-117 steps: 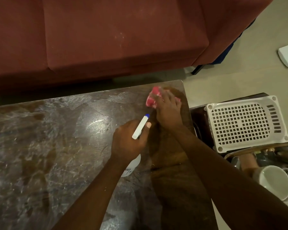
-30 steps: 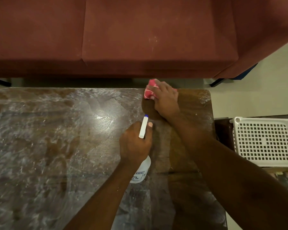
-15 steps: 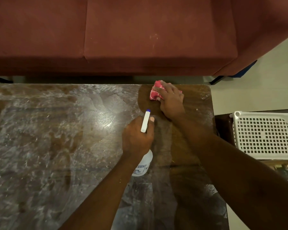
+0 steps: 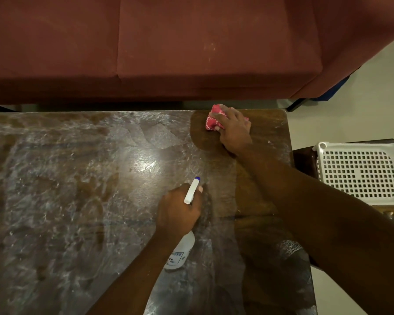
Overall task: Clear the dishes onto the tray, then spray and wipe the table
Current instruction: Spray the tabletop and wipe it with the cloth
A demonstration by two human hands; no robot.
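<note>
The right hand is curled over a bunched pink-red cloth with white stitching, pressing it down near the far right corner of the tabletop. There the brown wood shows dark and bare, while whitish streaks film the rest. The left hand grips a white spray bottle with a blue-tipped nozzle above the tabletop's middle, and a white slotted tray sits off to the right, apart from the tabletop.

Table – glossy dark wood, streaked wet film; cloth – pink fabric; basket – white plastic.
</note>
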